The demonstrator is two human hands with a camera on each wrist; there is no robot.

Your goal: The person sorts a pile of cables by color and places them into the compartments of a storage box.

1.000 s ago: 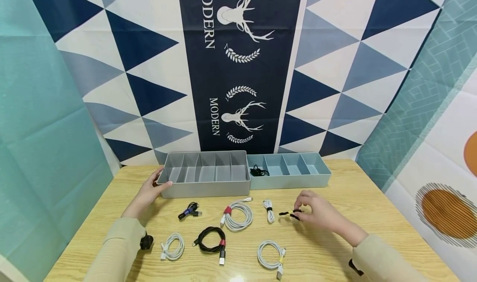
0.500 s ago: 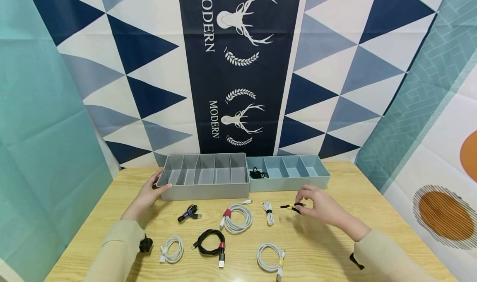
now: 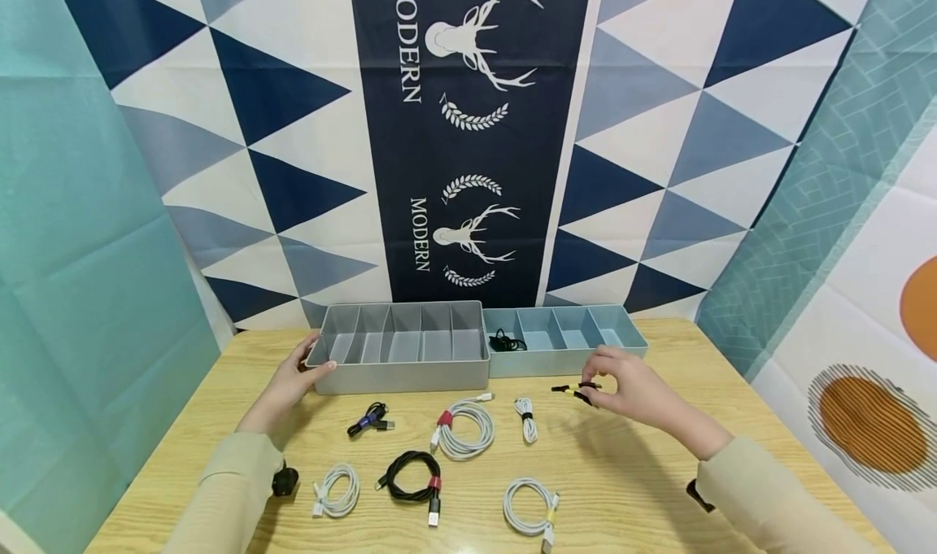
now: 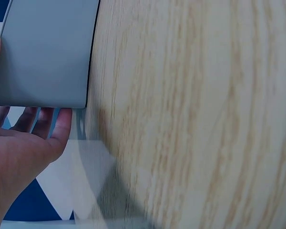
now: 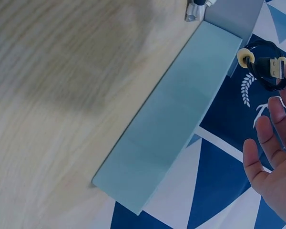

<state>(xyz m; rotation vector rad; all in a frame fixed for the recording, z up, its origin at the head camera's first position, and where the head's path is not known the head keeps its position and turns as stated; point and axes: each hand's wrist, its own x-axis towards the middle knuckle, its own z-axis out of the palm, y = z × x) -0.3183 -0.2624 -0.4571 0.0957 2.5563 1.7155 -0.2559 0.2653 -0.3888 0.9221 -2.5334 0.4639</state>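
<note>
My left hand [image 3: 288, 385] grips the left end of a grey divided box [image 3: 403, 377], its thumb on the front rim; in the left wrist view the fingers lie against the end wall [image 4: 43, 62]. My right hand [image 3: 635, 387] pinches a small coiled black USB cable [image 3: 573, 390] with a yellow tie, held above the table in front of a light blue divided box [image 3: 567, 364]. In the right wrist view the cable's metal USB plug [image 5: 276, 69] shows, and the other fingers are spread. A black cable [image 3: 507, 341] lies in the blue box's leftmost compartment.
On the table lie a black cable with a blue tie [image 3: 371, 418], a white coil with a red tie [image 3: 468, 429], a small white bundle [image 3: 527, 420], a white coil [image 3: 338, 491], a black coil [image 3: 413, 477] and a white coil with a yellow tie [image 3: 529, 507].
My right hand has lifted the black cable off the table and moved it away from me, toward the blue box. My left hand stays on the grey box.
</note>
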